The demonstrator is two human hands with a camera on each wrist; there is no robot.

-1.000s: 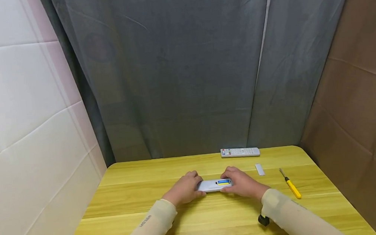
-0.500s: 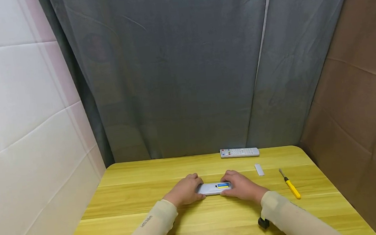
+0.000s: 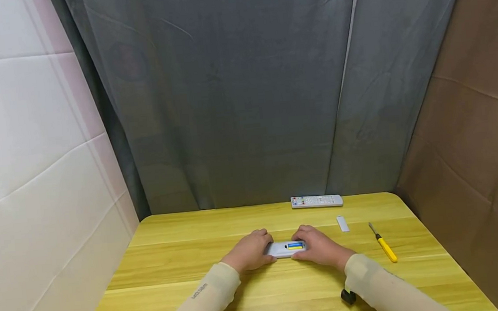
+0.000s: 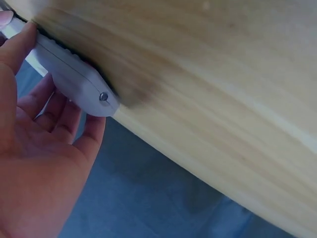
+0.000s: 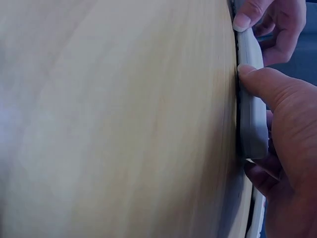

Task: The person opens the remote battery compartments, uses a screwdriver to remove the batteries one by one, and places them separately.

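Both hands' grip point(image 3: 249, 251) point(image 3: 320, 244) curled round remote point(image 3: 285, 248)

The left hand point(image 3: 249, 251) has moved a little to the right along the grey remote point(image 3: 285, 249) and now covers more of its left end, so less of the grey body shows between the two hands than before. The left sleeve point(image 3: 199, 303) has also shifted slightly to the right, toward the middle of the table point(image 3: 174, 261).
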